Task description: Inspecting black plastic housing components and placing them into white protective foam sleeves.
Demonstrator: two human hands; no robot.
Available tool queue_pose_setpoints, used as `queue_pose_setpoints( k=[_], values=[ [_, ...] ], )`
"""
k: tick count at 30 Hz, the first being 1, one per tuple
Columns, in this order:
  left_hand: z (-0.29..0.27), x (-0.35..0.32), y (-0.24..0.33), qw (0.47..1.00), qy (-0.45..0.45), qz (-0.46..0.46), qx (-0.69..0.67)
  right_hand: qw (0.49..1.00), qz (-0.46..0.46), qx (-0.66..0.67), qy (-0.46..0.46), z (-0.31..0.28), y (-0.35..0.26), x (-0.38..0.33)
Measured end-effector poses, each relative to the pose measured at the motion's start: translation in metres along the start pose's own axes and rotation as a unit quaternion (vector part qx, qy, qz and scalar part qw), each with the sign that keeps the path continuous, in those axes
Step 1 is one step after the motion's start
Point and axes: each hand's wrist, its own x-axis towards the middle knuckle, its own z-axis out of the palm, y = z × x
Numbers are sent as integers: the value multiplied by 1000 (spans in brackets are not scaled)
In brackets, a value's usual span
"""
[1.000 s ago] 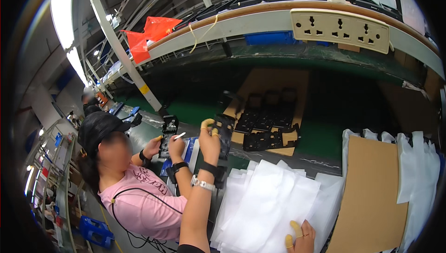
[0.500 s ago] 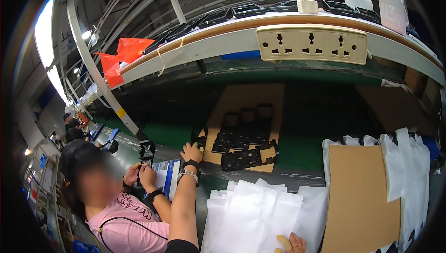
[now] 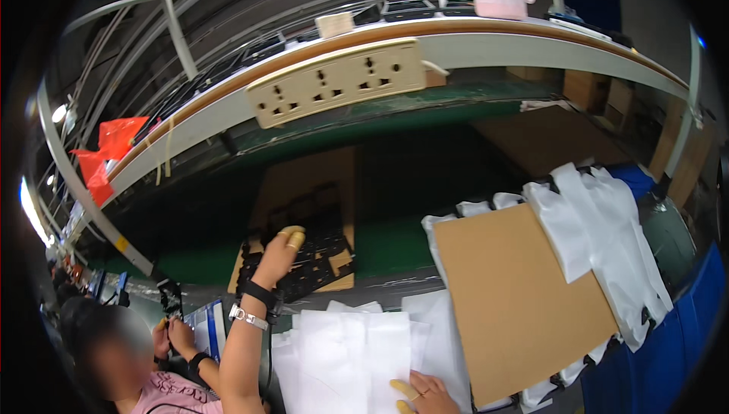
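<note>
My left arm, with a metal bracelet and black wristband, reaches forward. My left hand (image 3: 282,253) is over several black plastic frames (image 3: 319,260), its yellow-covered fingertips drawn together; whatever is beneath them is hidden. My right hand (image 3: 430,394) rests at the near right of a stack of white sleeves (image 3: 342,357), its yellow-covered fingers apart and lying on the sheets. The frames lie on a brown cardboard sheet (image 3: 345,209) on the green bench.
At the left, a co-worker in a pink shirt (image 3: 171,393) handles something small near a blue-and-white packet (image 3: 206,328). To my right, cardboard (image 3: 524,300) covers white-wrapped parts (image 3: 607,239). A shelf with a power strip (image 3: 342,83) crosses ahead.
The view has turned right, so the scene sits further left. My left hand has moved from beside the frames to over them, its fingers drawing together. My right hand stays on the sleeves.
</note>
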Motion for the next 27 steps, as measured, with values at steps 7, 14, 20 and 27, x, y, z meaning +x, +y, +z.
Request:
queue_pose_setpoints(
  k=[7, 14, 20, 27],
  values=[
    [155, -27, 230, 885, -328, 330, 6, 998, -42, 3, 48, 7, 4, -3],
    [302, -48, 335, 920, -249, 298, 50, 992, -48, 118, 22, 17, 8, -2],
    [295, -35, 334, 908, -291, 281, 107, 994, -65, 62, 62, 24, 17, -8],
    [214, -111, 261, 922, -229, 227, 213, 997, -54, 28, 42, 18, 14, -7]
  ],
)
